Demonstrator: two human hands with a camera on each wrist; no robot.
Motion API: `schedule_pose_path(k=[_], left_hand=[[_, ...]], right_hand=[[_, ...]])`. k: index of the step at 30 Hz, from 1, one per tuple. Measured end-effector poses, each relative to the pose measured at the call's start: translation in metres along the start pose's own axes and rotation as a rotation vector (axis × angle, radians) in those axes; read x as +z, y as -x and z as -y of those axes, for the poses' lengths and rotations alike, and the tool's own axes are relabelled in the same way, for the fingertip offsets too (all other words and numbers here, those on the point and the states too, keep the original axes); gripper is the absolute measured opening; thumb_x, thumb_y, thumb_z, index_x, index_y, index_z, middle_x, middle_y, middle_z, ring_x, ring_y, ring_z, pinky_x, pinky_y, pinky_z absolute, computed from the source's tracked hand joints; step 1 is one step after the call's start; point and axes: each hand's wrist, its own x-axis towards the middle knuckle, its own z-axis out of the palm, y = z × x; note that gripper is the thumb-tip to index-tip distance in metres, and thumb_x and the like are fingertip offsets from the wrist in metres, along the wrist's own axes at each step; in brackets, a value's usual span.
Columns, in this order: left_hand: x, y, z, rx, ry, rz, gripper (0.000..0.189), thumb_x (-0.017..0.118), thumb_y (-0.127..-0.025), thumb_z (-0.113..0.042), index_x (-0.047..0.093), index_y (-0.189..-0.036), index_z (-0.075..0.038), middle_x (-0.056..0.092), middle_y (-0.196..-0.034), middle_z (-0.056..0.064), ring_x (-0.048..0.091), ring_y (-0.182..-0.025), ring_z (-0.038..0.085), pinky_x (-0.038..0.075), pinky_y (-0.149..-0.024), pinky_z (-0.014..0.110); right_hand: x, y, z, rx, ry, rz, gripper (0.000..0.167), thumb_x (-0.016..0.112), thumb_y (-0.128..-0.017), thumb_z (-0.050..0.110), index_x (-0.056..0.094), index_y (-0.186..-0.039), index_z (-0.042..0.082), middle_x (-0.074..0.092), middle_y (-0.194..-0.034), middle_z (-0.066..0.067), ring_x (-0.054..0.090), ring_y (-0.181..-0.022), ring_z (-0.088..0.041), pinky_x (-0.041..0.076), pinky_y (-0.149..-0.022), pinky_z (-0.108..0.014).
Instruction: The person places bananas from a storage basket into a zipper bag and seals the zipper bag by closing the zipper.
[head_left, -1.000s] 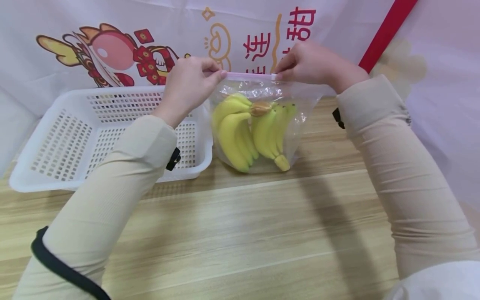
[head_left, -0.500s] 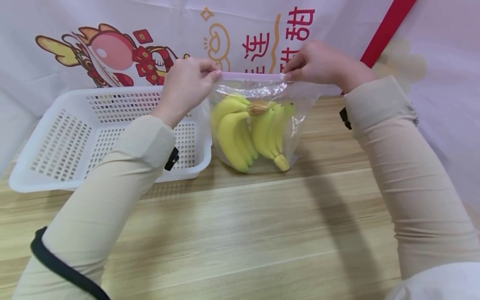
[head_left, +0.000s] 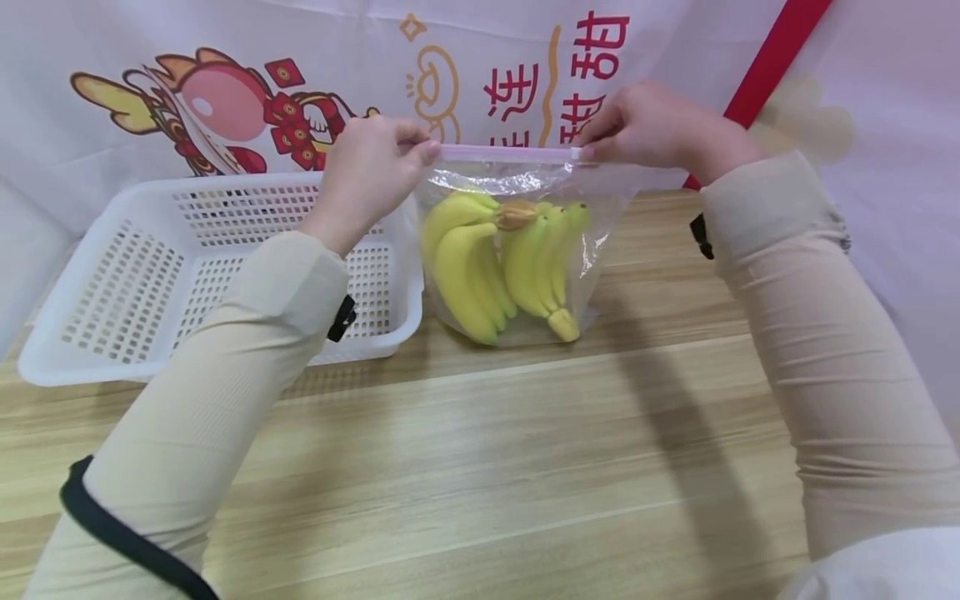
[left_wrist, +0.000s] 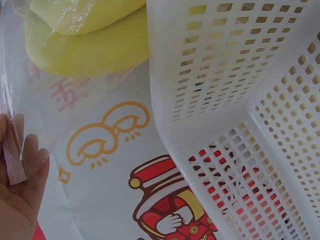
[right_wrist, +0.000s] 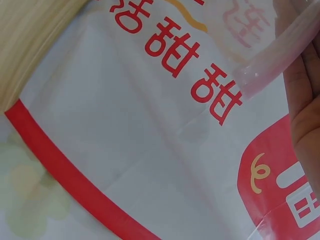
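Note:
A clear slider zip bag (head_left: 517, 177) stands on the table with yellow bananas (head_left: 467, 271) inside, seen through the plastic. Along its top runs a pink zip strip (head_left: 502, 153), stretched straight between both hands. My left hand (head_left: 375, 171) pinches the strip's left end between thumb and fingers; the left wrist view shows the strip's end (left_wrist: 15, 167) in that grip. At the right, thumb and fingers of my right hand (head_left: 656, 129) pinch the small white slider (head_left: 576, 154). The bag's right corner stretches out behind that hand, partly hidden by it.
A white perforated plastic basket (head_left: 75, 333) stands left of the bag, under my left forearm. Behind everything hangs a printed white cloth (head_left: 480, 42) with red lettering. The wooden table (head_left: 465, 467) reaches toward me.
My right hand has moved right along the top with the slider, lengthening the pink strip between the hands. My left hand has shifted slightly left, keeping its pinch. The bananas stay put.

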Motion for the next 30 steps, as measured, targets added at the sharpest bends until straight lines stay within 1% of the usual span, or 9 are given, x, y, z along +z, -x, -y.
schedule_pose_path(k=[5,13,23,27,30], left_hand=[[0.000,0.000,0.001,0.006,0.002,-0.010,0.033,0.054,-0.097,-0.031,0.066,-0.120,-0.011,0.068,-0.121,0.009,0.064,-0.110,0.025,0.047,-0.099,0.039],[0.000,0.000,0.002,0.013,-0.005,-0.014,0.032,0.054,-0.097,-0.029,0.066,-0.119,-0.010,0.068,-0.122,0.009,0.063,-0.110,0.025,0.047,-0.100,0.039],[0.001,-0.001,0.004,0.016,-0.005,-0.007,0.032,0.054,-0.097,-0.028,0.066,-0.120,-0.010,0.066,-0.123,0.010,0.063,-0.111,0.025,0.047,-0.100,0.038],[0.002,-0.002,0.005,0.013,-0.005,-0.007,0.032,0.054,-0.097,-0.028,0.066,-0.120,-0.010,0.066,-0.124,0.010,0.062,-0.112,0.025,0.047,-0.101,0.038],[0.002,-0.003,0.006,0.008,-0.003,-0.004,0.032,0.053,-0.097,-0.028,0.066,-0.121,-0.010,0.066,-0.125,0.009,0.062,-0.113,0.025,0.047,-0.101,0.038]], right_hand=[[-0.002,0.002,-0.006,0.022,0.023,0.017,0.043,0.056,-0.095,0.031,0.058,-0.131,0.007,0.059,-0.130,-0.018,0.053,-0.108,-0.031,0.048,-0.099,-0.048],[-0.002,0.007,-0.016,0.082,-0.019,-0.007,0.047,0.058,-0.093,0.032,0.056,-0.133,0.008,0.057,-0.133,-0.018,0.049,-0.110,-0.034,0.045,-0.101,-0.056],[-0.003,0.009,-0.028,0.113,0.002,-0.013,0.047,0.057,-0.094,0.033,0.055,-0.134,0.009,0.056,-0.132,-0.020,0.047,-0.111,-0.035,0.046,-0.098,-0.053],[-0.005,0.012,-0.035,0.137,0.017,-0.026,0.048,0.057,-0.094,0.033,0.055,-0.135,0.009,0.056,-0.132,-0.020,0.048,-0.110,-0.036,0.047,-0.098,-0.055],[-0.005,0.013,-0.041,0.163,0.000,-0.021,0.048,0.056,-0.094,0.033,0.054,-0.135,0.007,0.055,-0.132,-0.022,0.047,-0.111,-0.037,0.045,-0.099,-0.057]])
